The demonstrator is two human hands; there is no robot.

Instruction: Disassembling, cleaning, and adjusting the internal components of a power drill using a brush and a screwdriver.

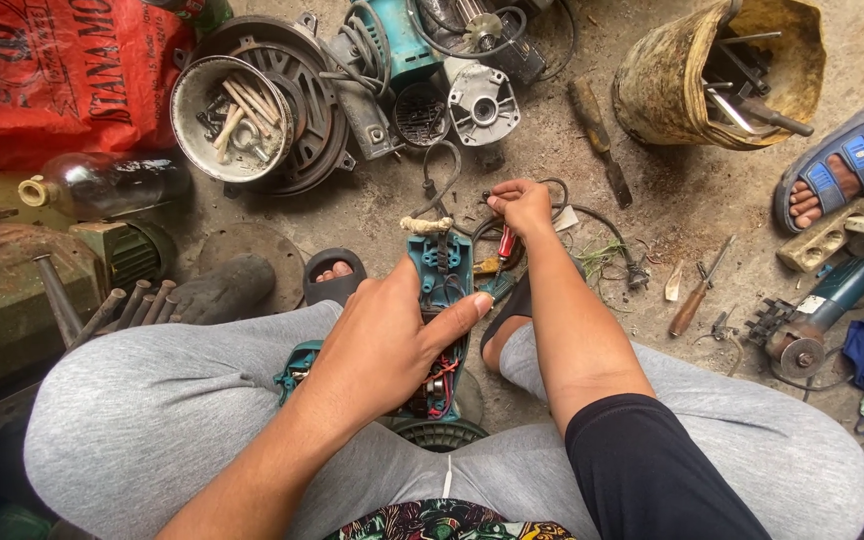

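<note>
Red sacking lies far left on the concrete floor, and beside it a round metal pan of bolts rests on a dark motor housing, with other stripped parts spread further right. Near the middle, the left hand clasps a teal power tool that stands upright between the person's grey-trousered knees; its casing is already open, so red and black wiring shows inside the handle, and a strip of pale tape or cloth binds the cable where it enters the top. Just right of it, the right hand pinches a thin black cable between its fingertips, while red-handled pliers lie just below, not gripped as far as I can tell. By my judgement the tool is opened and the work is at the wiring stage: the cable looks not yet finished and the cover remains off. Further right lie a wooden-handled screwdriver, a yellowed bucket of tools, and another person's sandalled foot.
</note>
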